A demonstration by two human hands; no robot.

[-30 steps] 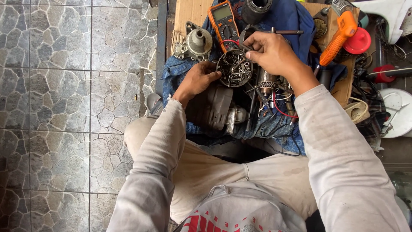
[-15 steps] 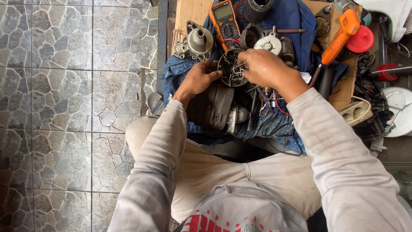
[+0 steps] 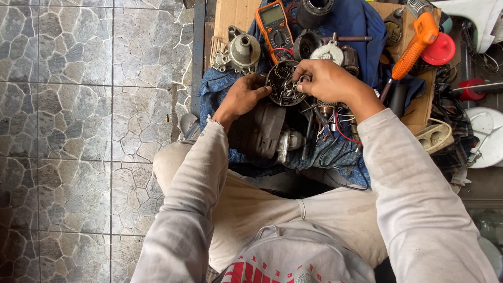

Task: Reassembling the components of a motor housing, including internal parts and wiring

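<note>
Hands meet over a round dark motor part (image 3: 283,83). Left hand (image 3: 242,97) cups its edge, fingers curled against it. Right hand (image 3: 327,81) pinches something small at its rim.

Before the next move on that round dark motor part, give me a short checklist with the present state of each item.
1. Left hand steadies the round dark part at its left rim: ok.
2. Right hand is on the part's right rim, fingertips curled into it: ok.
3. What the right fingertips pinch, if anything: cannot tell, it is too small and hidden.
4. The part rests over the dark motor body on the blue cloth: ok.
5. Red and black wires lie loose under the right wrist, close to the work: not ok.
6. Orange multimeter lies just behind the part, apart from both hands: ok.
</note>
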